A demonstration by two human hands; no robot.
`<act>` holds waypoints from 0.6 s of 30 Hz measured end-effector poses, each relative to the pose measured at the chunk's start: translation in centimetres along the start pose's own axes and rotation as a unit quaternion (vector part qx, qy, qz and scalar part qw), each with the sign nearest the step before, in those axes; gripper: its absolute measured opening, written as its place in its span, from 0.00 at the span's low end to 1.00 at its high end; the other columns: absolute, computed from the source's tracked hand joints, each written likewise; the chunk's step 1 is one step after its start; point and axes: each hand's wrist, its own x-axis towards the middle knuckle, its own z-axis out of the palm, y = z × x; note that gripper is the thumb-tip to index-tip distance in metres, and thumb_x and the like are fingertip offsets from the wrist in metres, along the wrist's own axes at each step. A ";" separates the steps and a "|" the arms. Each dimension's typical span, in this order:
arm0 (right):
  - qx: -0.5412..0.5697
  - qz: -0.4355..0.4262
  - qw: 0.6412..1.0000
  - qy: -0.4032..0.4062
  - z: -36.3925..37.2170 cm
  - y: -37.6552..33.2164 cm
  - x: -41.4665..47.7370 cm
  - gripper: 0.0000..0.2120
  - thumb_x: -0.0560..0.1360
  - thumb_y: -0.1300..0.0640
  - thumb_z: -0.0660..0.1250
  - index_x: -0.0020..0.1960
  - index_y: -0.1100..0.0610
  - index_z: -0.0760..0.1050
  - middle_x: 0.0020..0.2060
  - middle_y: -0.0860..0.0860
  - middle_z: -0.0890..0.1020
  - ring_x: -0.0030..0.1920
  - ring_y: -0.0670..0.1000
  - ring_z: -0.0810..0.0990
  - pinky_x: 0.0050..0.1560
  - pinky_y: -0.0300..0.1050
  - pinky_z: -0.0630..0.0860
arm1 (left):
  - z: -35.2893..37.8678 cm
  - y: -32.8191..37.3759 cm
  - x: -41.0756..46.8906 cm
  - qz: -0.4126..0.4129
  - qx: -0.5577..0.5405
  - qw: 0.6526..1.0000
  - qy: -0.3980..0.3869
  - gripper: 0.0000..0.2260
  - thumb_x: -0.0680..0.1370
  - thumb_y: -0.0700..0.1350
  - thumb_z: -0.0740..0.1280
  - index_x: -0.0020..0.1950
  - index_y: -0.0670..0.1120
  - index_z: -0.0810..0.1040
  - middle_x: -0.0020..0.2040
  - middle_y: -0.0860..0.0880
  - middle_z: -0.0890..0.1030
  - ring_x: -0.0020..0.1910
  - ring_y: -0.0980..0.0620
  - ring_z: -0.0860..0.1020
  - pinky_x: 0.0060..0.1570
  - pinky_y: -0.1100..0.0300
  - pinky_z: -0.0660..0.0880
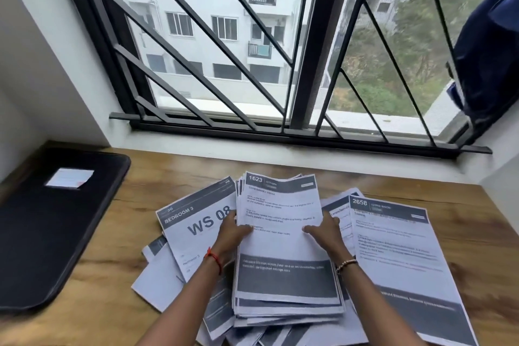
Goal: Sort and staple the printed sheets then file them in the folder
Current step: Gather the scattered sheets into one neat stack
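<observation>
Stack of printed sheets (280,250) lies on the wooden table (112,306), long axis pointing away from the person; left hand (233,233) pinches its left edge, right hand (325,233) its right; black folder (56,233) lies nearer the left hand

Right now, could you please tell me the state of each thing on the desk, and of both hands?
Stack of sheets: face up, uneven edges, held at both sides.
Left hand: grips the stack's left edge.
Right hand: grips the stack's right edge.
Bedroom 3 sheet: face up, partly under the stack.
2658 sheet: face up, right of the stack.
Folder: closed, flat, apart from the papers.
</observation>
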 end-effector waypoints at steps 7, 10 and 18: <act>0.080 -0.012 0.997 -0.012 0.8 -1.5 -0.1 0.16 0.69 0.55 0.71 0.53 0.62 0.77 0.49 0.55 0.81 0.47 0.54 0.79 0.42 0.44 0.75 | -1.6 0.7 -1.6 0.024 -0.158 0.987 0.022 0.13 0.74 0.28 0.61 0.54 0.41 0.74 0.44 0.44 0.82 0.35 0.49 0.82 0.33 0.59 0.78; 0.090 -0.042 0.994 -0.036 1.8 -3.2 -0.4 0.13 0.71 0.54 0.70 0.52 0.61 0.79 0.49 0.56 0.82 0.47 0.54 0.80 0.42 0.44 0.74 | -2.9 0.4 -2.4 0.034 -0.221 0.974 0.043 0.12 0.73 0.28 0.61 0.51 0.42 0.75 0.39 0.46 0.83 0.34 0.51 0.82 0.33 0.59 0.78; 0.016 -0.134 0.989 -0.066 6.0 -6.7 -1.8 0.16 0.71 0.59 0.68 0.57 0.62 0.77 0.54 0.57 0.81 0.53 0.57 0.79 0.50 0.45 0.74 | -5.9 -1.9 -4.4 0.057 -0.241 0.950 0.190 0.11 0.70 0.32 0.64 0.47 0.46 0.75 0.45 0.44 0.80 0.45 0.44 0.77 0.47 0.51 0.74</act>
